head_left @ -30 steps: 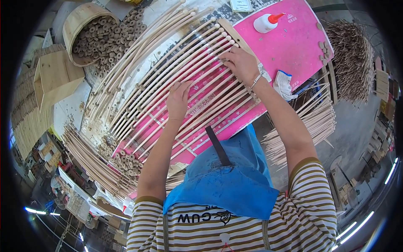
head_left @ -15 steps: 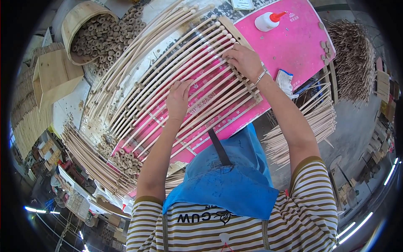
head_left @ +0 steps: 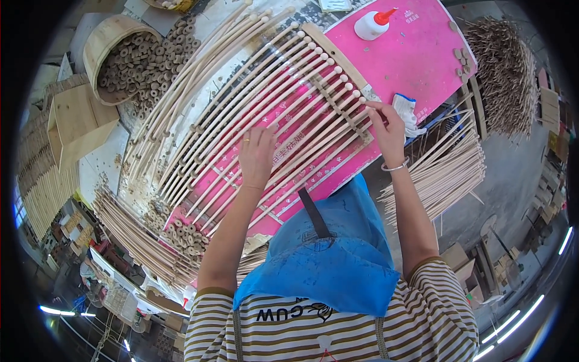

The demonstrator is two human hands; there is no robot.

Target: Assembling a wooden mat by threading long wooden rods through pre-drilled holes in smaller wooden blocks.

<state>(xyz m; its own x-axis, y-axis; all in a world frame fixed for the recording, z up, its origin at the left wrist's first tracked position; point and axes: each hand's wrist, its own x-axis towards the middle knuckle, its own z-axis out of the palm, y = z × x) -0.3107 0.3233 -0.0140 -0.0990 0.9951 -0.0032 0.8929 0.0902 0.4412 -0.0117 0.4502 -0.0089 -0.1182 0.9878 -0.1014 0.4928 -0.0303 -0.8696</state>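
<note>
A row of thin pale wooden rods (head_left: pixel 265 111) lies side by side, many with round ball ends toward the right and several with dark rings toward the left. My left hand (head_left: pixel 257 158) rests over the rods with its fingers stretched out, open. At the row's right end, my right hand (head_left: pixel 389 130) has thumb and forefinger closed at the ball end of one of the nearest rods. The fingertips partly cover that end. A notched wooden strip (head_left: pixel 333 99) runs across under the rods, and a wooden bar (head_left: pixel 338 55) stands beyond their ball ends.
A white glue bottle (head_left: pixel 371 26) with a red tip stands on the pink table cover (head_left: pixel 416 54), near a white glove (head_left: pixel 405 111). A tipped tub (head_left: pixel 96 57) spills wooden rings (head_left: pixel 154 66) at the far left. Bundled rods (head_left: pixel 449 172) lie to the right.
My right hand has moved nearer to me and slightly right along the row of ball ends, uncovering several of them. My left hand stays over the rods, its fingers a little straighter.
</note>
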